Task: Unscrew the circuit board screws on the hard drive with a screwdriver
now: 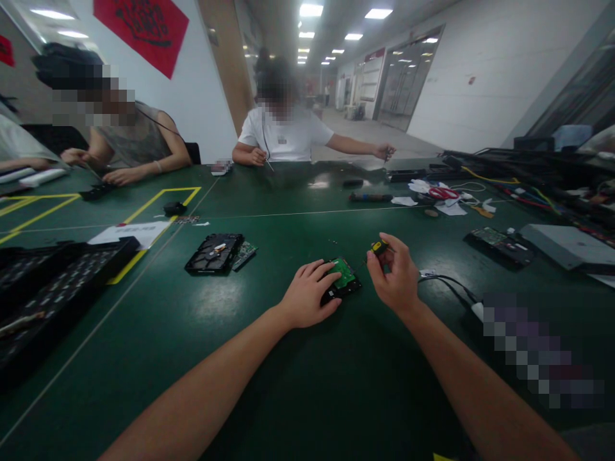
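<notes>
In the middle of the table lies a hard drive (354, 285) with a green circuit board (344, 274) on its upper face. My left hand (310, 294) holds it down, fingers over the board and thumb along the near edge; the hand hides the drive's left part. Just right of the drive, my right hand (396, 275) is closed around a screwdriver (379, 247) with a yellow and black handle. The screwdriver's shaft is hard to make out, and its tip seems apart from the drive. Some tiny specks lie beyond the drive.
A black drive case (211, 255) and a loose circuit board (245, 256) lie left. Further left stands a black tray (72, 288). At right are another drive (500, 246), a grey metal box (567, 246) and a cable (451, 279). Two people work across the table.
</notes>
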Available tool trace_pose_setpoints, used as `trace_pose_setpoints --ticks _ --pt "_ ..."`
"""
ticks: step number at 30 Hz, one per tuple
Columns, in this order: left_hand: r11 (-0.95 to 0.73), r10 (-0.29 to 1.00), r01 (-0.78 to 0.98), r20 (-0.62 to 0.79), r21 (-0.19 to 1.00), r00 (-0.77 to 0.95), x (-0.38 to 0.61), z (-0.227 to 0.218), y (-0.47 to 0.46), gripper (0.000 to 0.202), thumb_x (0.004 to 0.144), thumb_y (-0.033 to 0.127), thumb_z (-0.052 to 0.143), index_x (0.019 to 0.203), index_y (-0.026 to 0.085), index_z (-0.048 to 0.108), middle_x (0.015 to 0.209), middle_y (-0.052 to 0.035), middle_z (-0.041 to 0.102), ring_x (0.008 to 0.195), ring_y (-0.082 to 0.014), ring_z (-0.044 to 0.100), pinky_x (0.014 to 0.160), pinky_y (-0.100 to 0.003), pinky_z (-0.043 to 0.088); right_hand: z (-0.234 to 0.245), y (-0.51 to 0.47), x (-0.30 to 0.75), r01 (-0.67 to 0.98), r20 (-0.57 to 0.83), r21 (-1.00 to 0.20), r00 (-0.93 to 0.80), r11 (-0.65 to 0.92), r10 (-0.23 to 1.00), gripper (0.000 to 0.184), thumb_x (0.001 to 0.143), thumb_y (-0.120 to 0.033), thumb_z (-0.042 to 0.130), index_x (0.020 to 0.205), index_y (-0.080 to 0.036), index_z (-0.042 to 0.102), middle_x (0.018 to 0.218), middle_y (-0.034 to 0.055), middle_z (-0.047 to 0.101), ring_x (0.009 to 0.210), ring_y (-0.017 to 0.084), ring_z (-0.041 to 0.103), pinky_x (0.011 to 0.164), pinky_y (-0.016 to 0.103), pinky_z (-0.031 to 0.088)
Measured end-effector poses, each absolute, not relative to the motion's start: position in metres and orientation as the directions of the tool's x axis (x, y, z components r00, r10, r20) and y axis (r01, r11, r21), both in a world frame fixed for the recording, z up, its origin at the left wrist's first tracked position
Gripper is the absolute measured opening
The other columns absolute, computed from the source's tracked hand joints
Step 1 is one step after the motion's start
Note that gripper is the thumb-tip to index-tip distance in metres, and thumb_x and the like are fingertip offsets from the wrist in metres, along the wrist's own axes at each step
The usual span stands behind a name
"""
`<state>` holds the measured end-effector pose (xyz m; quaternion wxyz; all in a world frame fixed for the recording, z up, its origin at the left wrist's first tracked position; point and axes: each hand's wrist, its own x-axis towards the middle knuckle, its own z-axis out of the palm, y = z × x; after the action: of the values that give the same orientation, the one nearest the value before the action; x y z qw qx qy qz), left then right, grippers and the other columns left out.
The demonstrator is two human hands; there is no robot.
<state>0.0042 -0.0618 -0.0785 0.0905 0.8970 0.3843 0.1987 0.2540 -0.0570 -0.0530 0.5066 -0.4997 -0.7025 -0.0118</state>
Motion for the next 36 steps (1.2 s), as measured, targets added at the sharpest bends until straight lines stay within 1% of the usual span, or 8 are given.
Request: trace_pose_setpoints --ticks 5,8,13,18,22,26,32,36 --pt "-0.685 0.728 0.659 0.284 0.31 0.624 0.0045 -0.0775 -0.062 0.065 0.094 0.052 0.067 0.153 0.028 0.053 0.163 -0.0105 0.048 0.154 -0.0393 0.036 0.124 -0.063 0.033 -0.056 -0.0564 0.2543 0.681 0.74 -0.497 0.009 0.538 0.672 0.051 0.1 -0.031 0.063 0.148 -0.028 0.045 0.117 0.0103 0.067 0.084 0.021 0.071 0.081 0.043 0.066" --pt "-0.686 0.728 0.657 0.283 0.313 0.625 0.0045 -0.0774 -0.0618 0.065 0.094 0.052 0.067 0.152 0.027 0.053 0.162 -0.0112 0.048 0.154 -0.0397 0.036 0.124 -0.063 0.032 -0.0575 -0.0555 0.2547 0.674 0.746 -0.495 0.006 0.548 0.666 0.052 0.1 -0.03 0.064 0.149 -0.028 0.045 0.117 0.0103 0.067 0.086 0.022 0.071 0.08 0.042 0.066" --pt "-0.683 0.73 0.663 0.278 0.306 0.624 0.0045 -0.0781 -0.0607 0.065 0.094 0.053 0.066 0.152 0.027 0.053 0.163 -0.0102 0.048 0.154 -0.0388 0.036 0.124 -0.062 0.032 -0.0593 -0.0529 0.2542 0.665 0.786 -0.457 -0.009 0.591 0.618 0.052 0.098 -0.028 0.067 0.147 -0.027 0.049 0.11 0.0081 0.068 0.079 0.02 0.069 0.073 0.04 0.065" --pt "-0.683 0.731 0.664 0.278 0.306 0.623 0.0047 -0.078 -0.0612 0.066 0.094 0.052 0.067 0.153 0.027 0.053 0.164 -0.0097 0.047 0.154 -0.0385 0.036 0.124 -0.061 0.032 -0.0594 -0.0516 0.2539 0.662 0.798 -0.439 -0.022 0.607 0.602 0.055 0.097 -0.025 0.069 0.148 -0.028 0.05 0.109 0.0078 0.069 0.075 0.02 0.068 0.07 0.04 0.064" --pt "-0.686 0.728 0.661 0.284 0.304 0.624 0.0048 -0.0774 -0.062 0.065 0.094 0.052 0.066 0.153 0.026 0.053 0.164 -0.0098 0.047 0.154 -0.0382 0.036 0.124 -0.061 0.032 -0.0583 -0.0518 0.254 0.665 0.795 -0.441 -0.022 0.603 0.606 0.056 0.097 -0.025 0.069 0.149 -0.028 0.049 0.107 0.0078 0.069 0.076 0.021 0.068 0.072 0.042 0.064" --pt "-0.687 0.727 0.658 0.286 0.309 0.624 0.0044 -0.0777 -0.0616 0.065 0.094 0.053 0.066 0.152 0.026 0.054 0.163 -0.0103 0.047 0.154 -0.0389 0.036 0.124 -0.061 0.032 -0.0564 -0.0522 0.2535 0.651 0.787 -0.442 -0.049 0.617 0.615 0.057 0.098 -0.025 0.068 0.151 -0.029 0.048 0.113 0.0095 0.07 0.078 0.021 0.069 0.075 0.043 0.065" --pt "-0.691 0.723 0.651 0.3 0.314 0.623 0.0041 -0.0792 -0.0607 0.065 0.093 0.052 0.067 0.152 0.027 0.053 0.162 -0.0106 0.048 0.154 -0.0394 0.037 0.123 -0.062 0.033 -0.053 -0.0539 0.2524 0.613 0.76 -0.455 -0.112 0.646 0.641 0.057 0.101 -0.026 0.064 0.155 -0.031 0.046 0.121 0.0104 0.07 0.089 0.023 0.072 0.083 0.044 0.065" --pt "-0.694 0.72 0.65 0.3 0.311 0.626 0.0043 -0.079 -0.0606 0.064 0.094 0.052 0.066 0.152 0.026 0.054 0.162 -0.0106 0.048 0.153 -0.039 0.037 0.123 -0.061 0.033 -0.05 -0.0553 0.2509 0.633 0.751 -0.435 -0.136 0.64 0.646 0.057 0.102 -0.028 0.063 0.156 -0.033 0.045 0.115 0.0081 0.072 0.087 0.023 0.071 0.084 0.045 0.065"
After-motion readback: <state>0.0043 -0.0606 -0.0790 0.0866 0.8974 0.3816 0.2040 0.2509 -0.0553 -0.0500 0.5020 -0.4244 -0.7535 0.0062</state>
